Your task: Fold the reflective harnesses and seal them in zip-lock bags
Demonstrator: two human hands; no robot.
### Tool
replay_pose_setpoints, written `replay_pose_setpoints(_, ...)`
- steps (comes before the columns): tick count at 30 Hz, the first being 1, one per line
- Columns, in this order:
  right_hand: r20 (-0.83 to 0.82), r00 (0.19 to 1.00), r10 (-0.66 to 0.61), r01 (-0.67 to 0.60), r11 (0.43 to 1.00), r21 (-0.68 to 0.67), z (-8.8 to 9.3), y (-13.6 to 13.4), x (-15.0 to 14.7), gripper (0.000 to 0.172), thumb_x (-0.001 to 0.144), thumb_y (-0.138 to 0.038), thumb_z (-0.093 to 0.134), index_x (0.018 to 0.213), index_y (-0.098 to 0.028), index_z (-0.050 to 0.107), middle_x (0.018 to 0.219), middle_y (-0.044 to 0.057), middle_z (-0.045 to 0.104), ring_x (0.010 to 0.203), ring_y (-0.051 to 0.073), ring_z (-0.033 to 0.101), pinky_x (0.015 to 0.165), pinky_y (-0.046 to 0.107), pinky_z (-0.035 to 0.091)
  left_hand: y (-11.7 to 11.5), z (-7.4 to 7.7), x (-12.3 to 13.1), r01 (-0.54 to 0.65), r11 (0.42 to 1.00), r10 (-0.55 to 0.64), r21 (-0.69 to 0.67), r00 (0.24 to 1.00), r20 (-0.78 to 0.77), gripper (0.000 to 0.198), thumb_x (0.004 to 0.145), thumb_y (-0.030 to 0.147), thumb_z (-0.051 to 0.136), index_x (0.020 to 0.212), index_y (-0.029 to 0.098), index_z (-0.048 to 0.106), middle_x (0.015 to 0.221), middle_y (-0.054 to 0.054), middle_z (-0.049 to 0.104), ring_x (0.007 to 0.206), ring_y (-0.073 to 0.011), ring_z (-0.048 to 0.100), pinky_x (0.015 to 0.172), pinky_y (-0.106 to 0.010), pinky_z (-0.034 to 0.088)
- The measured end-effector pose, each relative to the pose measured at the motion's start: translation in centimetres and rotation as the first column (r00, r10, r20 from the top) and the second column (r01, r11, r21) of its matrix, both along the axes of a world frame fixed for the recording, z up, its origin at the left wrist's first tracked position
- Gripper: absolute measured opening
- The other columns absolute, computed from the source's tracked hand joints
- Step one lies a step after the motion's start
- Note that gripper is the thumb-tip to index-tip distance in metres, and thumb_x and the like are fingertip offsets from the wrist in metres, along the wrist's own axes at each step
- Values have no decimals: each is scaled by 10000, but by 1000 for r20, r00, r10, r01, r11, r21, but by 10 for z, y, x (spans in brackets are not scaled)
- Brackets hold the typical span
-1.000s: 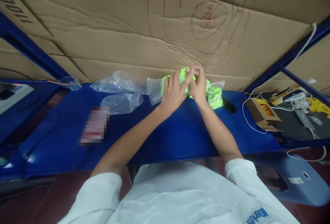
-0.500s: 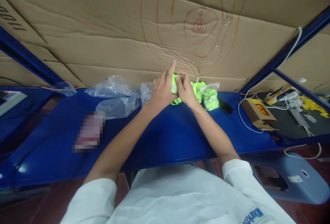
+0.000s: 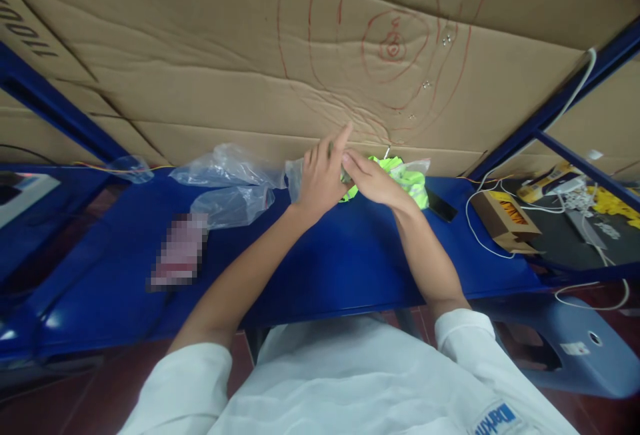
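Close together at the back of the table, my hands work on a small piece of neon yellow-green reflective fabric (image 3: 349, 194). Most of it is covered by my hands, with only an edge showing below them. My left hand (image 3: 321, 178) curls round its left side, the index finger stretched upward. From the right, my right hand (image 3: 374, 180) presses over it, fingertips meeting the left palm. Just beyond my right hand lies more neon reflective fabric (image 3: 415, 183), partly in a clear plastic bag. A clear bag (image 3: 294, 178) touches or lies just behind my left hand.
Clear plastic bags (image 3: 233, 205) and a pixelated pinkish packet (image 3: 180, 248) lie left on the blue table (image 3: 320, 268). A black phone-like object (image 3: 442, 207), an open cardboard box (image 3: 505, 221) and a white cable are right. Cardboard (image 3: 210, 101) walls the back; a stool (image 3: 575, 348) stands lower right.
My right hand has turned and slid over the neon fabric, hiding most of it. The left hand keeps nearly the same pose. The whole view has shifted slightly.
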State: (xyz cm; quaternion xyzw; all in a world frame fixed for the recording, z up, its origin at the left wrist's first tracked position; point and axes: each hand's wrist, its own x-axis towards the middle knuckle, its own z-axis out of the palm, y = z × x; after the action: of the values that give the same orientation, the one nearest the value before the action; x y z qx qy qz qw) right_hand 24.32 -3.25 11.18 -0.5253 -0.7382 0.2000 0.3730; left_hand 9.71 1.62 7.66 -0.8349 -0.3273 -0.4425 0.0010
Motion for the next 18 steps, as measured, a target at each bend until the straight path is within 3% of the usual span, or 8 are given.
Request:
replay_pose_setpoints(4, 138, 990, 2, -26, 985, 172, 21, -23, 4, 572, 1051, -649, 434, 1396, -239, 635, 1485, 122, 630, 1413, 291, 551, 1217, 484, 400, 1, 12, -7, 80, 987, -69, -136, 994, 81, 855, 1010, 465, 509, 1684, 225, 42, 1541, -150, 539, 1284, -274, 613, 1047, -409, 501)
replay_pose_setpoints(6, 187, 982, 31, -67, 980, 190, 25, -30, 2, 619, 1025, -671, 487, 1436, -222, 599, 1477, 148, 621, 1379, 316, 564, 1189, 505, 412, -3, 21, -11, 111, 979, -96, -172, 991, 97, 911, 1000, 526, 528, 1678, 204, 12, 1530, -154, 544, 1248, -276, 628, 1035, -412, 514)
replay_pose_setpoints(8, 258, 963, 84, -122, 983, 136, 23, -31, 1, 599, 1022, -686, 478, 1330, -202, 652, 1303, 145, 702, 1230, 321, 634, 1166, 534, 400, -9, 27, -15, 135, 977, -122, -168, 989, 83, 923, 985, 519, 560, 1674, 193, 41, 1475, -156, 574, 1242, -286, 629, 1045, -425, 511)
replay_pose_setpoints(10, 332, 933, 139, -171, 983, 67, 19, -28, 1, 576, 1038, -694, 422, 1099, -193, 700, 1085, 110, 730, 1062, 294, 662, 1122, 529, 403, -13, 29, -16, 122, 985, -119, -122, 993, 26, 839, 985, 452, 553, 1670, 214, 133, 1385, -151, 605, 1252, -307, 618, 1065, -454, 489)
replay_pose_setpoints(13, 383, 894, 235, -241, 970, -32, 12, -19, 5, 634, 1046, -718, 337, 796, -202, 609, 865, 64, 658, 853, 230, 618, 911, 418, 463, -12, 21, -11, 171, 980, -178, -97, 982, -62, 723, 975, 333, 506, 1652, 247, 266, 1260, -132, 621, 1188, -305, 626, 1024, -454, 495)
replay_pose_setpoints(16, 320, 900, 297, -267, 954, -135, 9, -11, 11, 639, 1019, -752, 371, 691, -220, 507, 697, 2, 527, 676, 165, 500, 696, 331, 412, -2, 6, -3, 324, 914, -333, -243, 943, 3, 754, 921, 260, 512, 1642, 235, 291, 1195, -105, 630, 1010, -230, 649, 889, -363, 546)
replay_pose_setpoints(18, 266, 914, 307, -275, 950, -151, 8, -7, 15, 631, 1010, -745, 412, 669, -222, 508, 662, -16, 491, 651, 151, 462, 656, 316, 390, 6, -1, 0, 368, 873, -362, -320, 929, 81, 765, 895, 264, 547, 1623, 210, 319, 1184, -103, 635, 982, -212, 647, 889, -353, 560)
